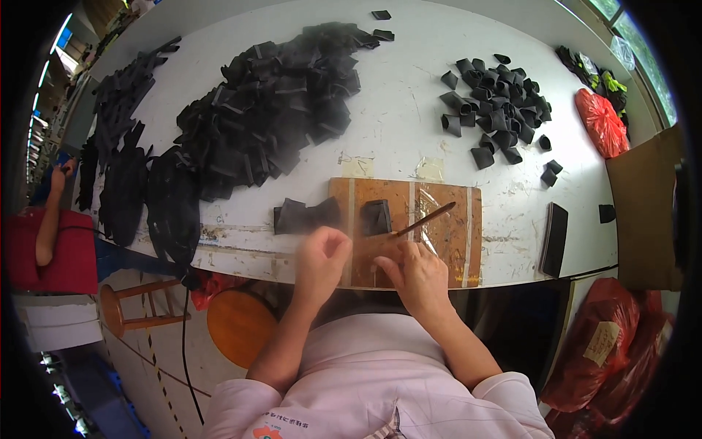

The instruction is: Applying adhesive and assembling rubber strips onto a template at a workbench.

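My left hand (322, 263) is closed, thumb and fingertips together, just in front of some dark fabric pieces (303, 217) at the board's left edge. Whatever it may pinch is hidden. My right hand (420, 274) is over the brown wooden board (464, 219), its fingers curled around a thin dark stick-like tool (430, 218) that slants up to the right. The tool's lower end, by the fingers, is too small to make out. A folded black fabric piece (376, 217) lies on the board just beyond my hands.
A large heap of flat black pieces (270, 110) covers the table's left. Black tube-shaped pieces (504, 110) are scattered at the right. A dark block (554, 239) and red bags (603, 124) are farther right. Another person's arm (48, 219) shows at far left, near stools (241, 329).
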The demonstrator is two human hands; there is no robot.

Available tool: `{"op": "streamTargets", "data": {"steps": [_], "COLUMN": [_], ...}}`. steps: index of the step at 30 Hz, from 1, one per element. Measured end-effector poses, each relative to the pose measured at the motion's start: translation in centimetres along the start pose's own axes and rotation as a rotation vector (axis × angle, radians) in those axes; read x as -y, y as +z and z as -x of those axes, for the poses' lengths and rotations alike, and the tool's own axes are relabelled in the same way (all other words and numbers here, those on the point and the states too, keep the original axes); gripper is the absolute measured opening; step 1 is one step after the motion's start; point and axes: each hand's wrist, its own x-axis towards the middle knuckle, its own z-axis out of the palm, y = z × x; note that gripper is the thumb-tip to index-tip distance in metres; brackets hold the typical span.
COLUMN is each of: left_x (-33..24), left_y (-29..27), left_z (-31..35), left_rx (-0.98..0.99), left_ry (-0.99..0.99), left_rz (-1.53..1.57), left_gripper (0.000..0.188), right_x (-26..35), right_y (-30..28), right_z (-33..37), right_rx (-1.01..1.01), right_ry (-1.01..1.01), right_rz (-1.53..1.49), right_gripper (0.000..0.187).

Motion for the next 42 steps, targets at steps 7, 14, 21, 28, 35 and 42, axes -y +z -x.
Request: {"op": "streamTargets", "data": {"steps": [7,14,21,28,35,42], "left_x": [-0.7,0.7,-1.7,-3.1,-3.8,-4.0], "left_y": [3.6,4.3,-0.4,-1.4,0.5,1.1], "left_z": [-2.2,-2.7,-1.9,-0.5,2.9,2.8], "left_rx": [-0.09,0.024,0.597,0.963,0.157,0.358], "left_ry": [0.445,0.541,-0.045,-0.034,-0.226,-0.475], "left_rz": [-0.68,-0.715,0.24,0.449,0.533,0.78], "left_gripper": [0.042,0.011,0.009,0.008,0.009,0.011], "right_x": [-1.1,-2.1,-1.3,-0.6,-1.1,-1.4], "right_y": [0.1,-0.3,-2.3,-2.2,-1.3,-1.1], "right_z": [0.7,1.6,1.6,1.7,1.7,1.7], "right_rx": [-0.01,-0.083,-0.163,0.137,-0.43,-0.444], "right_ry": [-0.045,-0.083,-0.209,-0.072,-0.4,-0.593], "right_rz": [-0.111,-0.199,-0.296,-0.92,-0.285,-0.063], "right_gripper": [0.018,0.009,0.036,0.043,0.02,0.026]}}
